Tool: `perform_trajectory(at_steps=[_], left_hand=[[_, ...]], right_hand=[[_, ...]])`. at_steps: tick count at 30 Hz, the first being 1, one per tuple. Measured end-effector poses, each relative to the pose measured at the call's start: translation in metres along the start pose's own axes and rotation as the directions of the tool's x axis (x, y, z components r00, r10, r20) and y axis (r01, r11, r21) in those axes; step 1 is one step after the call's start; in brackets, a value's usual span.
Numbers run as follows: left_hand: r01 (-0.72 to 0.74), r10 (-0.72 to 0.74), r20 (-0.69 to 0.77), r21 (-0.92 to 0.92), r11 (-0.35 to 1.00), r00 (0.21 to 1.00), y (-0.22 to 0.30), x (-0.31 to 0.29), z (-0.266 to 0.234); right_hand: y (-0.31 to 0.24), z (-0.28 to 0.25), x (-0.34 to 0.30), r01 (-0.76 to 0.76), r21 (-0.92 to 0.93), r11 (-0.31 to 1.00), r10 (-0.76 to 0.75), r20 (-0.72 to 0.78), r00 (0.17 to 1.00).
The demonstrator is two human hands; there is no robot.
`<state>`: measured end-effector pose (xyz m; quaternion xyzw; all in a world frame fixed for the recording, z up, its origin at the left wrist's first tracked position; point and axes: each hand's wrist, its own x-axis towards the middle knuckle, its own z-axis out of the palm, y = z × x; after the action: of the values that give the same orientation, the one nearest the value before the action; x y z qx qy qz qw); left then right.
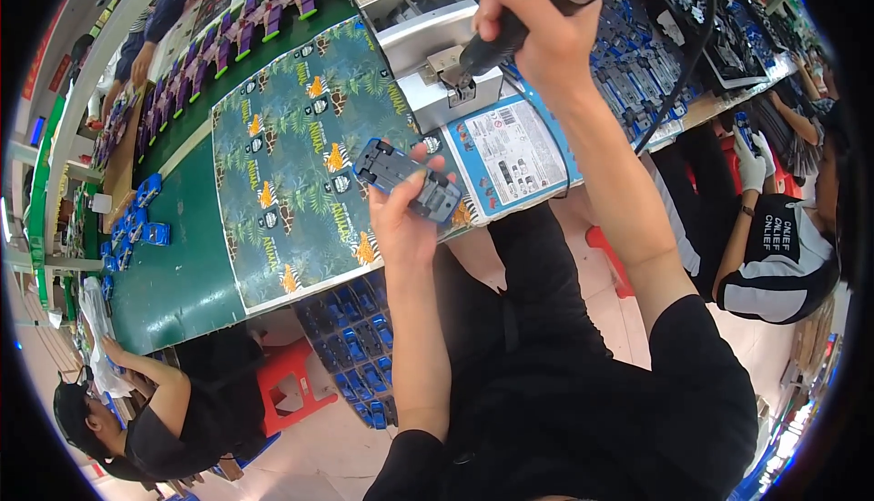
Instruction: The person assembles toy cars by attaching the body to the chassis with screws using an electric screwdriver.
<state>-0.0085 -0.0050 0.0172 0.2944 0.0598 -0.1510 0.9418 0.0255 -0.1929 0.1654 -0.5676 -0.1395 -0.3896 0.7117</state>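
My left hand [401,219] grips a toy car [390,166] with a blue edge, its black underside turned up, above a patterned sheet [296,164] on the table. In my right hand [551,46] is a black electric screwdriver [537,5], tilted down to the left. Its lower end is at the front of a silver metal screw feeder [428,64]; whether the bit touches a screw is too small to tell. A blue and white printed card [514,160] lies in front of the feeder, with the car just left of it.
Several blue car parts [637,64] fill the right side of the table, where a black cable [696,55] hangs. More blue cars [137,223] lie at left. Purple toys [246,37] line the green belt behind. A tray of cars [350,342] sits below the edge. Co-workers are on both sides.
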Motion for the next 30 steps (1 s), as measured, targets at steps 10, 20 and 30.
perform_trajectory(at_steps=[10,20,30], left_hand=[[-0.045,0.041,0.062,0.063,0.997,0.997,-0.006,0.006,-0.009],[-0.029,0.024,0.065,0.078,0.997,0.998,-0.006,0.011,-0.01],[-0.058,0.054,0.05,0.079,0.995,0.997,-0.008,0.01,-0.005]], right_hand=[[0.02,0.025,0.015,0.074,-0.164,0.984,-0.044,0.179,0.983],[-0.033,-0.005,-0.045,-0.278,0.293,0.915,0.203,0.261,0.944],[-0.026,0.007,-0.083,-0.34,0.136,0.93,0.297,0.263,0.918]])
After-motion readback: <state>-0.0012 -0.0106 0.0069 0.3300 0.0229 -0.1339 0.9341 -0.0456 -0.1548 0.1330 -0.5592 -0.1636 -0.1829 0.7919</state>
